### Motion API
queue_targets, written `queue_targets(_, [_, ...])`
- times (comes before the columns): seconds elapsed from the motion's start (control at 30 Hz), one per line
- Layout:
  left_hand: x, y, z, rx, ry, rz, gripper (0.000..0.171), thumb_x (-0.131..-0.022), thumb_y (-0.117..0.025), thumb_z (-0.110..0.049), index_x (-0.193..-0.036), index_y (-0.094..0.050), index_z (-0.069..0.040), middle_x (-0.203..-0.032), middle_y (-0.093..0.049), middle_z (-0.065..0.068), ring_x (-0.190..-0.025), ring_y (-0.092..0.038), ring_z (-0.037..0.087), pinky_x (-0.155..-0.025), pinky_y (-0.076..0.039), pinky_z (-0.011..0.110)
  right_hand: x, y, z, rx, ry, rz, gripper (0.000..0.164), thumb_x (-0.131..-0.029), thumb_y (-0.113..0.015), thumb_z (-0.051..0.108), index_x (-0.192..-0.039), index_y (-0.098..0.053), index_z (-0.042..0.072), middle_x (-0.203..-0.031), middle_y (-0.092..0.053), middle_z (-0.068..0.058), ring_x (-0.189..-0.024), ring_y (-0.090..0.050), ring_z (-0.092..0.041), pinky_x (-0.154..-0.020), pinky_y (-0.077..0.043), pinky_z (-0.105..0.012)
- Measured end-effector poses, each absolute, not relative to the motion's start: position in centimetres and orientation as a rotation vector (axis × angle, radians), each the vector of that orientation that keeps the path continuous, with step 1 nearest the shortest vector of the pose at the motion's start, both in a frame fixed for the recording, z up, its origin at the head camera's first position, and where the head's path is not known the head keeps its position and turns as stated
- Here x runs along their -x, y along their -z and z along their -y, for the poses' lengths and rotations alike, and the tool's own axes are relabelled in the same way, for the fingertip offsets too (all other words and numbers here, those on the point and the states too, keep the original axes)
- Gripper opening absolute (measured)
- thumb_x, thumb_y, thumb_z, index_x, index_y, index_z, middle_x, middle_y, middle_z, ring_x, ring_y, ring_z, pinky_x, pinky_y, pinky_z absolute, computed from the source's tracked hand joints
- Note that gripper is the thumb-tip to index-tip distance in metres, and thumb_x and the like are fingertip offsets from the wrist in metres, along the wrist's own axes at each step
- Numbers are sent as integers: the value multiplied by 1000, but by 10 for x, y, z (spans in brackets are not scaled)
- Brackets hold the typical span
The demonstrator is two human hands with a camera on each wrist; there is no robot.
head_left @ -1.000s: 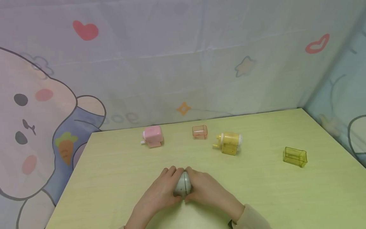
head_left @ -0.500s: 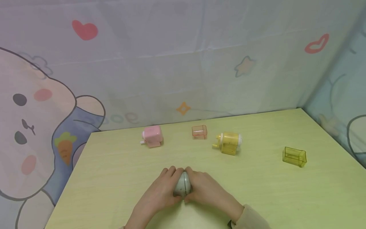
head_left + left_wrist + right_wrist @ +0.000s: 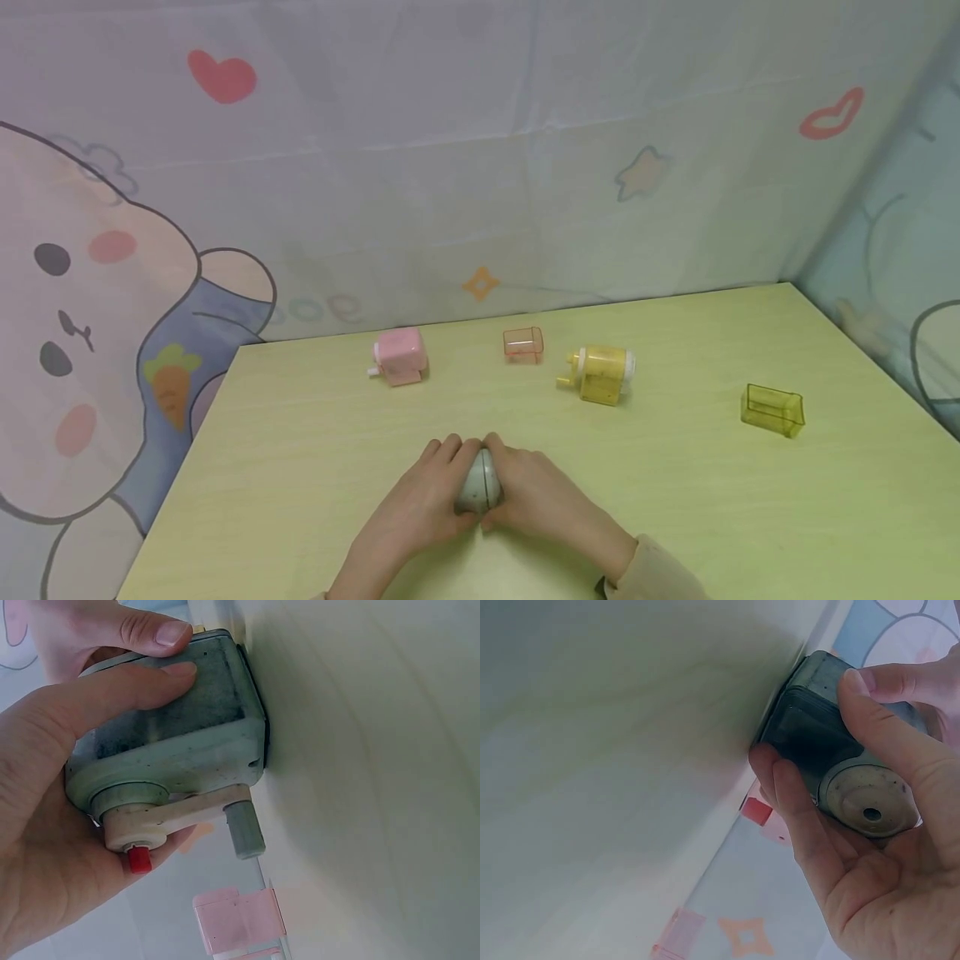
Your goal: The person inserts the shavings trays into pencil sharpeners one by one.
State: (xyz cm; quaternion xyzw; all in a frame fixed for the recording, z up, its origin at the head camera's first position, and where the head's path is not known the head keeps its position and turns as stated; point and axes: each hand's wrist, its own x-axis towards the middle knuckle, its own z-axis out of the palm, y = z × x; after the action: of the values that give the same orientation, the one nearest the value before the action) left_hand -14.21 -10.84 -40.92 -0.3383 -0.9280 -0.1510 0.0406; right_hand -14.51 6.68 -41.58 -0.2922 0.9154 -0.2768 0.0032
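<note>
A grey-green crank pencil sharpener (image 3: pixel 478 485) stands on the table near its front, between both hands. My left hand (image 3: pixel 429 500) grips it from the left, thumb on the near face and fingers over the far side. From the right, my right hand (image 3: pixel 542 500) grips the same sharpener. In the left wrist view the sharpener (image 3: pixel 180 727) shows a crank arm with a grey knob and a red tip beside the left palm. The right wrist view shows its round end (image 3: pixel 870 799) with a dark pencil hole, and fingers around the body.
Beyond the hands stand a pink pencil sharpener (image 3: pixel 401 357) and a yellow pencil sharpener (image 3: pixel 602 375). A clear pinkish shavings drawer (image 3: pixel 523 345) lies between them at the back. Toward the right lies a clear yellow-green drawer (image 3: pixel 772 411). A printed cloth (image 3: pixel 420 208) hangs behind the table.
</note>
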Motion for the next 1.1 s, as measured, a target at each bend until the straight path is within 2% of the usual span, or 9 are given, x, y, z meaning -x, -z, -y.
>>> queue_targets(0.57, [144,408,109,1060,406,2844,72,-63,-78,-23,-123,-41,-8,-101,-51,2,-84,-42,15,-72,-48,29,143,416,-62,886,800,-2950,74,-53,-83,30,-110,-44,3,-87,-62,-9,-74,-55,-16,-63,-52,-32])
queue_targets(1.1, [143,407,109,1015,314,2816,71,-62,-77,-34,-122,-45,-13,-94,-53,1,-77,-45,15,-62,-47,29,144,416,-63,870,736,-2974,71,-55,-82,35,-108,-47,5,-82,-59,-6,-70,-52,-16,-58,-49,-32])
